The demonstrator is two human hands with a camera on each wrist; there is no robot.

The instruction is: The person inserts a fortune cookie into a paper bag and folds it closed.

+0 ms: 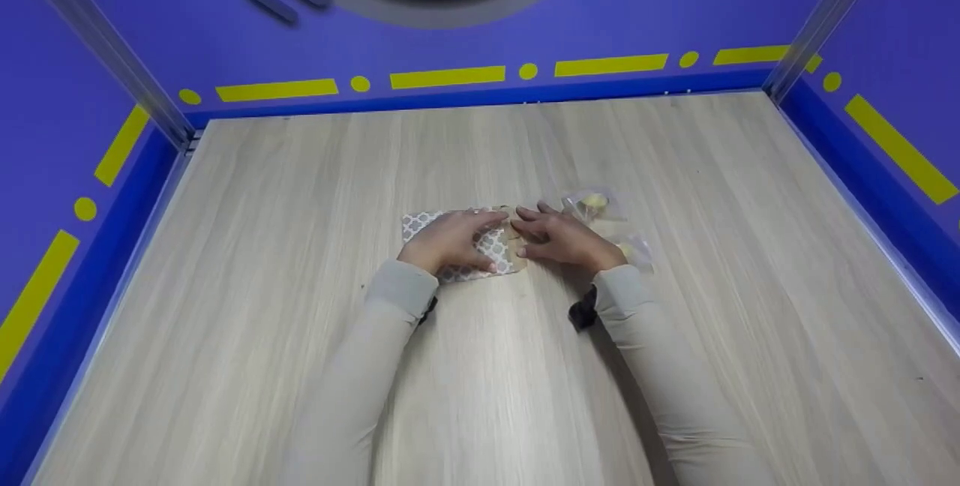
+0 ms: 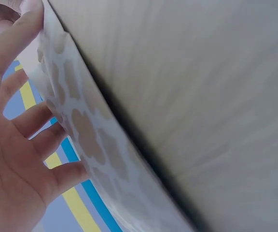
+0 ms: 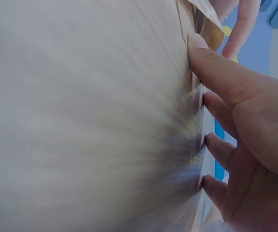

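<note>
A flat paper bag, white with a grey lattice pattern (image 1: 491,247), lies on the table in front of me. My left hand (image 1: 450,240) spreads over it, thumb and fingertips resting on its patterned face. In the left wrist view the bag (image 2: 88,137) shows a slightly raised, creased edge under the left hand (image 2: 20,145). Along the bag's right end runs a plain brown strip (image 1: 517,259). My right hand (image 1: 564,238) touches this end, its thumb and fingertips down on the strip and the tabletop. In the right wrist view its fingers (image 3: 218,147) are spread.
Just beyond the right hand lies a clear plastic bag (image 1: 615,210) with a pale yellow item (image 1: 595,202) in it. Another clear plastic bag (image 1: 642,252) lies beside the right wrist. Purple panels (image 1: 465,47) wall the wooden table (image 1: 300,246) at the back and sides.
</note>
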